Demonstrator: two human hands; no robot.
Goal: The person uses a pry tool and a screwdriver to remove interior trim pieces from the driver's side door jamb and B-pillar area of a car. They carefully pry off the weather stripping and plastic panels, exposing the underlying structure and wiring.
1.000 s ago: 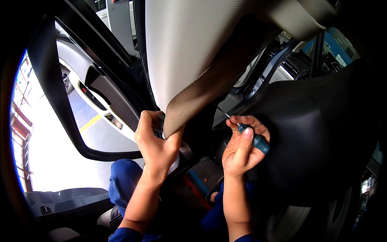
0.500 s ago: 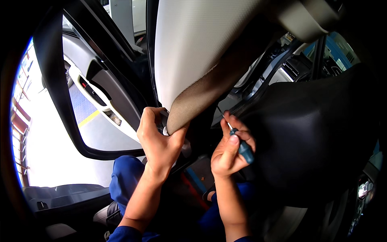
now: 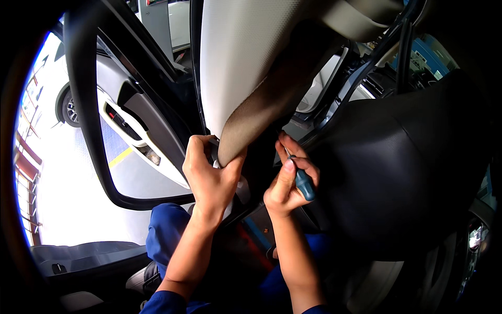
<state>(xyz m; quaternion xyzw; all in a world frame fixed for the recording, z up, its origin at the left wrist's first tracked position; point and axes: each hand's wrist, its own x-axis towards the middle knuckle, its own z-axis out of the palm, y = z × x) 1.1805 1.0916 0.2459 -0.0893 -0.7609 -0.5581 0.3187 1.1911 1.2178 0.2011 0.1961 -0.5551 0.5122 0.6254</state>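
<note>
Right of centre, right hand (image 3: pixel 290 180): fingers curled around a blue screwdriver (image 3: pixel 305 185), shaft upward.
Left hand (image 3: pixel 213 172): closed around the tan seat belt (image 3: pixel 251 115) low down, beside the cream panel (image 3: pixel 230 57).
Black seat (image 3: pixel 397 172): right.
Car door (image 3: pixel 150 119): farther off, left.

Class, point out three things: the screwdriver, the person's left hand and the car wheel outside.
Screwdriver (image 3: pixel 305 185), head view: on its blue-green handle.
Left hand (image 3: pixel 210 181), head view: on the back of the hand.
Car wheel (image 3: pixel 71 109), head view: on the spoked rim.
</note>
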